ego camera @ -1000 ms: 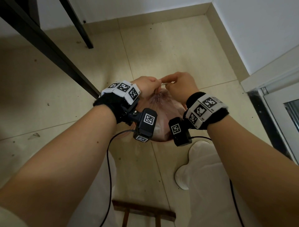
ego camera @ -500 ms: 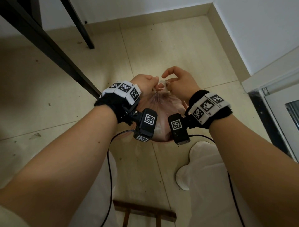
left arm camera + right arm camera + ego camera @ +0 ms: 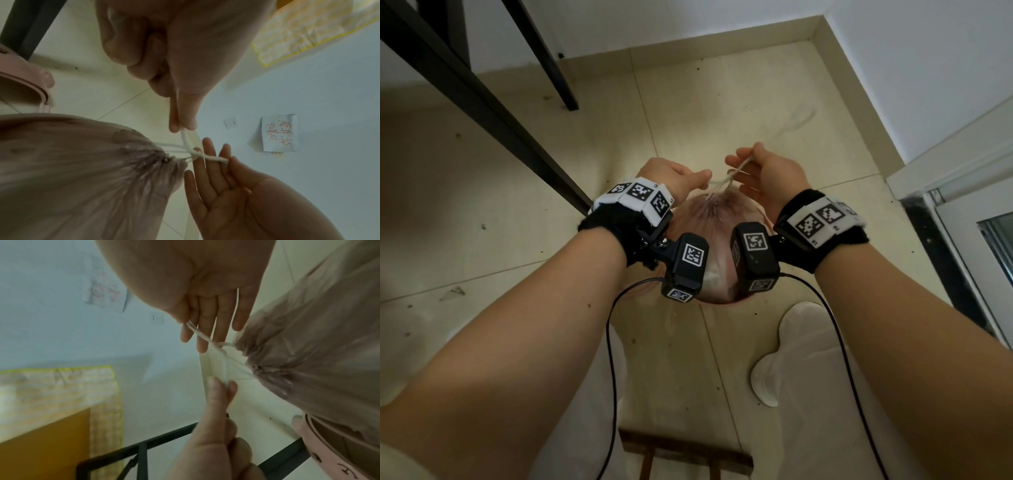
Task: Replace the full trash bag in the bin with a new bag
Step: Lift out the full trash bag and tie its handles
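Note:
A full pinkish translucent trash bag (image 3: pixel 717 219) sits in a pink bin (image 3: pixel 739 301), its mouth gathered tight. White drawstring (image 3: pixel 726 180) ends cross in a loose knot just above the neck. My left hand (image 3: pixel 703 176) pinches one end between thumb and forefinger, to the left of the neck. My right hand (image 3: pixel 739 161) pinches the other end, with its remaining fingers held straight. In the left wrist view the left hand (image 3: pixel 182 128) holds its strand above the bag (image 3: pixel 82 162), and the right hand (image 3: pixel 228 160) holds the twisted strand (image 3: pixel 211 157). The right wrist view shows the right hand (image 3: pixel 186 323), the left hand (image 3: pixel 225 382) and the bag (image 3: pixel 308 353).
A black table frame (image 3: pixel 482 113) slants across the floor to the left of the bin. A wooden stool (image 3: pixel 685 452) stands close below me and a white slipper (image 3: pixel 767 380) is at the right. A sliding door frame (image 3: pixel 962 240) runs along the right. A paper note (image 3: pixel 279 133) hangs on the wall.
My hands were together over the bag's neck and have drawn apart. The right hand has moved up and away with its string end, and the strands now stretch between the hands.

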